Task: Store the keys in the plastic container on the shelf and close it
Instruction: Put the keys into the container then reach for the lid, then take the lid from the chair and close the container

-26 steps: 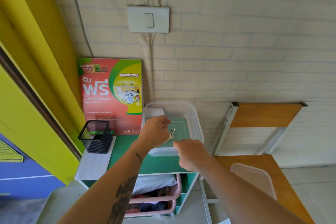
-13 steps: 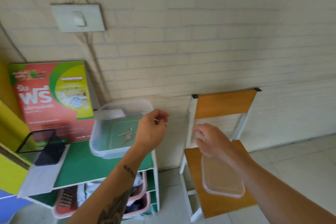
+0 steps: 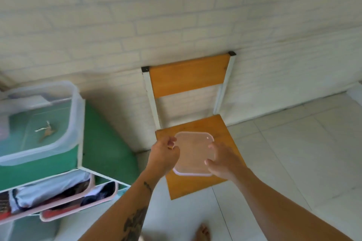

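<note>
The clear plastic container [image 3: 75, 115] stands open on the green shelf top [image 3: 98, 143] at the left. The keys [image 3: 46, 131] lie on its bottom. Its translucent lid [image 3: 193, 152] is on or just above the wooden chair seat [image 3: 195, 184]; I cannot tell which. My left hand [image 3: 162, 156] pinches the lid's left edge with curled fingers. My right hand [image 3: 223, 159] clasps the right edge between thumb and fingers. Both hands are well to the right of the container.
The chair's backrest [image 3: 188, 76] leans against the white brick wall. Below the shelf top, pink baskets [image 3: 78, 199] hold clothes. A bare foot [image 3: 202, 231] stands on the tiled floor in front of the chair.
The keys left my left hand and now lie in the container. My view swung right, and both hands moved from the container down to the lid on the chair.
</note>
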A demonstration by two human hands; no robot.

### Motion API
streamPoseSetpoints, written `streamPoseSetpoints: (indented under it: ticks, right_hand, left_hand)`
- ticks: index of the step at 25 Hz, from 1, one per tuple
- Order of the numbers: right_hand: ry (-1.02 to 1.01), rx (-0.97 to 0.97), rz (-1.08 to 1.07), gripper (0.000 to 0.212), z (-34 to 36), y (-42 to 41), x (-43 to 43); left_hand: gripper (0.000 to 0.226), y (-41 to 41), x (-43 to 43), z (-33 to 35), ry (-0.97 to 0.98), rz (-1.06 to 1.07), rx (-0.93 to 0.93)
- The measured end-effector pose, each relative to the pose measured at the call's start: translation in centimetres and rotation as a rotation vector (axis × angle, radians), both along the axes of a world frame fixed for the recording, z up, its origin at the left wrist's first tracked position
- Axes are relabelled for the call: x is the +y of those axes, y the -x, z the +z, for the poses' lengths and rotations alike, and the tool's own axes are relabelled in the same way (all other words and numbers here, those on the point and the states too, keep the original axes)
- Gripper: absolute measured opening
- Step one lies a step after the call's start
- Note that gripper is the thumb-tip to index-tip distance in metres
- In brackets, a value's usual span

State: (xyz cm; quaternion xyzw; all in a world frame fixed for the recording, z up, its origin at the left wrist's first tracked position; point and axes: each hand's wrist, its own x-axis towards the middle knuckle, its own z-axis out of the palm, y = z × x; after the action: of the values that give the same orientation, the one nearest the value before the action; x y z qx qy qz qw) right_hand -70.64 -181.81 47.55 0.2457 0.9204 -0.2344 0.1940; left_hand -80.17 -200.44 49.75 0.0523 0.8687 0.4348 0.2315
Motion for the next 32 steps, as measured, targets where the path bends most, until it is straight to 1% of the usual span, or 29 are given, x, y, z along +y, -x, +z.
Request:
streamPoseSetpoints:
  ticks: [3, 6, 10, 13, 16, 19, 21, 23, 26, 28, 32]
  right_hand:
    - [0.023, -0.032, -0.059, 0.058, -4.9, -0.2, 0.9]
    - [0.039, -0.045, -0.129, 0.063, -11.7, 0.6, 1.4]
    - [0.058, 0.013, -0.206, 0.066, -19.5, 1.3, 2.1]
    - [0.077, 0.077, -0.276, 0.068, -23.4, 1.6, 2.3]
    - [0.106, 0.122, -0.349, 0.066, -24.9, 1.9, 2.3]
    - [0.166, 0.112, -0.390, 0.061, -24.2, 2.0, 2.2]
    - [0.145, 0.103, -0.391, 0.058, -22.4, 2.1, 2.0]
    - [0.099, 0.107, -0.395, 0.058, -19.9, 2.3, 1.6]
    - [0.039, 0.147, -0.403, 0.056, -14.0, 2.4, 0.7]
    - [-0.011, 0.213, -0.388, 0.054, -9.6, 2.1, 0.0]
    - [-0.101, 0.410, -0.352, 0.048, -0.9, 1.2, -1.4]
  left_hand:
    - [0.040, -0.4, 1.8, -5.5, 0.125, -0.063, -0.063]
    - [0.054, 0.0, 3.4, -12.8, 0.245, -0.169, -0.002]
    - [0.069, 0.3, 5.1, -21.7, 0.460, -0.287, 0.050]
    - [0.073, 0.4, 5.9, -25.9, 0.514, -0.276, 0.083]
    - [0.072, 0.5, 6.0, -27.4, 0.499, -0.254, 0.074]
    - [0.069, 0.8, 6.1, -26.4, 0.416, -0.166, -0.037]
    - [0.068, 1.1, 6.0, -24.3, 0.385, -0.090, -0.044]
    - [0.066, 1.3, 5.8, -21.3, 0.371, -0.012, 0.002]
    - [0.061, 1.5, 5.0, -15.2, 0.329, 0.066, 0.100]
    - [0.058, 1.5, 4.4, -10.7, 0.289, 0.092, 0.193]
    - [0.053, 0.6, 3.0, -0.9, 0.165, 0.087, 0.391]
